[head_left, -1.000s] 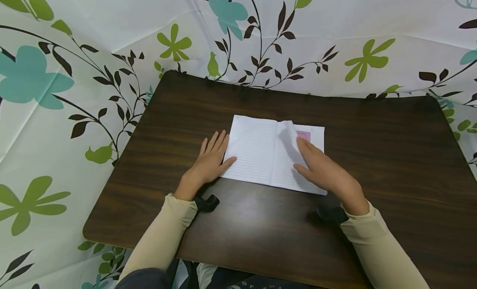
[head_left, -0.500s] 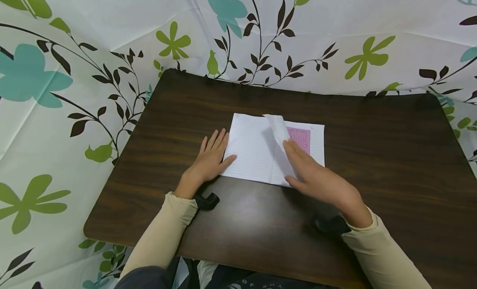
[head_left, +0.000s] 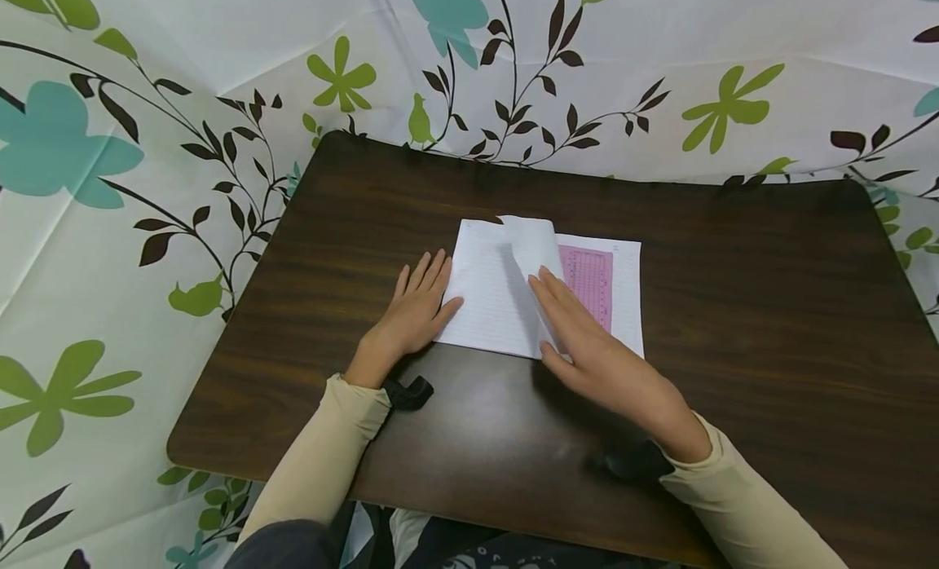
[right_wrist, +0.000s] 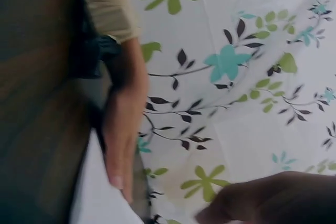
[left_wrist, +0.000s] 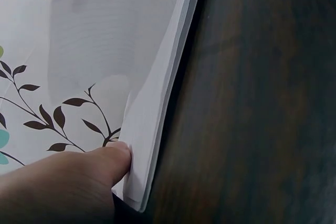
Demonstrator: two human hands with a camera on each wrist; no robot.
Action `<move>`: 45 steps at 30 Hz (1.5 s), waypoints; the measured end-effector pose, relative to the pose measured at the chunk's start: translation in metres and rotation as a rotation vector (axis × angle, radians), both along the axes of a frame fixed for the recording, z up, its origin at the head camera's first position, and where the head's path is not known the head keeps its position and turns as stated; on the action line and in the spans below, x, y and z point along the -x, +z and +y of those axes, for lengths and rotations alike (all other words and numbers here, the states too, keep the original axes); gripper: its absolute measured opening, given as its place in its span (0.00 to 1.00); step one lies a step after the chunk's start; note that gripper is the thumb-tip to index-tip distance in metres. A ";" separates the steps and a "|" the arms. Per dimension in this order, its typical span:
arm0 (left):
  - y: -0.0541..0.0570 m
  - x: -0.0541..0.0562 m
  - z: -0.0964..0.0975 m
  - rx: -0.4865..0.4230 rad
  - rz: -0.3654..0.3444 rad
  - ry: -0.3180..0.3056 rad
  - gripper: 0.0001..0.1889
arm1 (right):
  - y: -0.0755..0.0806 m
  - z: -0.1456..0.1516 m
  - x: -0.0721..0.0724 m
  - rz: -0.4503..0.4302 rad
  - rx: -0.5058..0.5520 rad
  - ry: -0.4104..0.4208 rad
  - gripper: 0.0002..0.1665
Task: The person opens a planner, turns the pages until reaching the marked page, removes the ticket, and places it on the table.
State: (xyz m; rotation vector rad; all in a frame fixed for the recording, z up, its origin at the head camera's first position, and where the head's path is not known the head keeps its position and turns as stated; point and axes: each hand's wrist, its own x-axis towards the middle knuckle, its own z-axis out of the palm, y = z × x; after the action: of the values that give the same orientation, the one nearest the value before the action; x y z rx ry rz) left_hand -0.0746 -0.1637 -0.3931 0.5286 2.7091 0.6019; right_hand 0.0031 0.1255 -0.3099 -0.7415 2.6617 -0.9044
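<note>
An open notebook (head_left: 477, 288) with ruled pages lies on the table. My left hand (head_left: 407, 312) rests flat along its left edge, fingers spread and thumb over the page. In the left wrist view, the left thumb (left_wrist: 113, 161) presses near the corner of the stacked pages (left_wrist: 144, 145). My right hand (head_left: 601, 353), fingers straight and thumb apart, touches a curling page (head_left: 535, 241) close to the centre fold. That page bends over toward the left. Right of it shows a pink printed panel (head_left: 591, 284) with a grid on the white page beneath. The right wrist view is blurred.
The dark wooden table (head_left: 748, 308) extends around the notebook. Behind it and to the left hangs a white curtain (head_left: 587, 31) with green, teal and dark leaf prints. Black bands (head_left: 411, 394) are on the wrists, by the light sleeves (head_left: 319, 451).
My right hand has moved left, carrying the page over toward the fold. The pink panel has become mostly uncovered. The left hand has stayed in place.
</note>
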 end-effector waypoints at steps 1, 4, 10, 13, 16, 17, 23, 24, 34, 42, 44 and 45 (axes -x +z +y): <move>0.000 0.001 0.000 0.006 0.000 0.000 0.39 | -0.001 -0.003 0.001 0.022 0.016 -0.008 0.49; 0.001 0.003 0.001 0.016 0.006 -0.006 0.39 | -0.005 -0.010 0.003 0.079 0.060 -0.032 0.48; 0.002 0.008 0.005 0.022 0.022 -0.019 0.37 | -0.019 -0.018 0.009 0.147 0.047 -0.040 0.46; 0.004 0.009 0.007 0.014 0.017 -0.010 0.36 | -0.029 -0.020 0.012 0.189 0.007 -0.004 0.45; 0.005 0.011 0.008 -0.009 0.018 -0.005 0.36 | -0.038 -0.021 0.014 0.226 -0.032 0.027 0.43; 0.006 0.012 0.009 -0.017 0.017 -0.004 0.36 | -0.041 -0.022 0.015 0.234 -0.043 0.035 0.43; 0.008 0.014 0.008 -0.052 -0.002 0.000 0.38 | -0.053 -0.024 0.016 0.252 -0.106 0.066 0.40; 0.008 0.014 0.008 -0.051 -0.003 0.000 0.38 | -0.055 -0.024 0.016 0.251 -0.113 0.070 0.39; 0.003 0.009 0.006 -0.024 0.009 0.013 0.39 | -0.066 -0.026 0.014 0.215 -0.133 0.086 0.36; 0.000 -0.001 0.002 -0.020 0.008 0.019 0.40 | -0.065 -0.025 0.014 0.153 -0.058 0.071 0.35; 0.000 -0.002 0.001 -0.019 0.008 0.016 0.40 | -0.061 -0.022 0.017 0.126 -0.033 0.047 0.35; 0.000 -0.002 0.001 -0.019 0.009 0.014 0.41 | -0.059 -0.020 0.019 0.116 -0.021 0.034 0.35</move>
State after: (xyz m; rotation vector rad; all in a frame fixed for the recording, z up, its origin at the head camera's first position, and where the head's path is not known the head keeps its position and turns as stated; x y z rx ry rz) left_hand -0.0727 -0.1627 -0.3935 0.5193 2.7204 0.6311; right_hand -0.0162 0.1059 -0.3692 -0.8564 2.7446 -0.8478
